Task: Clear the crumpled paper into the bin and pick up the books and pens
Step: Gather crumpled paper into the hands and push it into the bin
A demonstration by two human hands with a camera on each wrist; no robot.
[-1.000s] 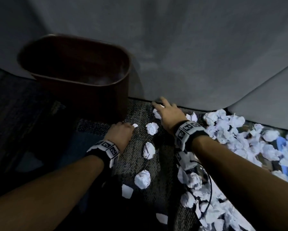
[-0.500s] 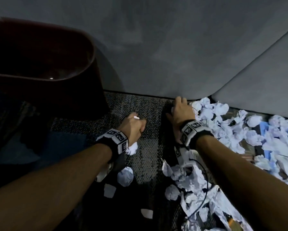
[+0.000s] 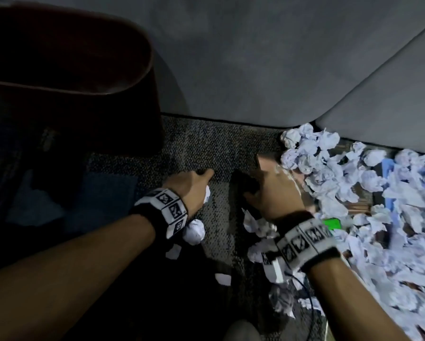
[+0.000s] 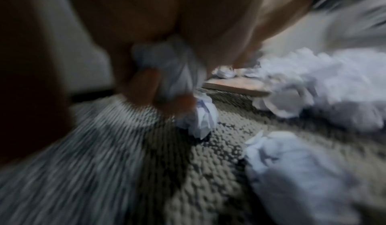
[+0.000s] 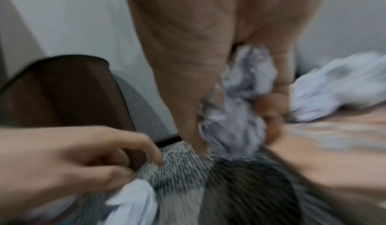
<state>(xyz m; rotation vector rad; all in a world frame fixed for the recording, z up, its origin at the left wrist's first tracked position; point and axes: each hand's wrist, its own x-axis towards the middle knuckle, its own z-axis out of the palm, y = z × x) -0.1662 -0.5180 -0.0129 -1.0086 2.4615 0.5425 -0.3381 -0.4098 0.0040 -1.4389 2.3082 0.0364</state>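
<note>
Nearest to us, two bare forearms with black-and-white patterned wristbands (image 3: 168,209) reach forward over a speckled grey woven carpet (image 3: 206,148). Small white paper scraps (image 3: 222,278) lie on the carpet between the forearms, and one loose white crumpled paper ball (image 3: 194,232) sits just beside the left wristband.

We see the left hand (image 3: 194,187) low over the carpet with its fingers curled around a white crumpled paper wad (image 4: 167,63); the left wrist view, though blurred, shows the paper gripped between fingers and palm, with a further ball (image 4: 198,118) just beneath the fingertips.

The right hand (image 3: 273,190) is a little further forward at the edge of the paper heap. In the right wrist view its thumb and fingers close around a second bluish-white crumpled paper wad (image 5: 240,104), held just above the carpet.

To the right, a large heap of white crumpled paper balls (image 3: 354,188) covers the floor up to the wall. Among it we note a small bright green object (image 3: 332,223), a blue flat item (image 3: 388,173) that is largely buried, and a brown flat board-like surface (image 4: 234,85) whose nature we cannot tell.

Farther left stands the dark brown oval waste bin (image 3: 83,77) on the carpet, well apart from both hands. Behind everything rise plain grey wall panels (image 3: 255,57).
</note>
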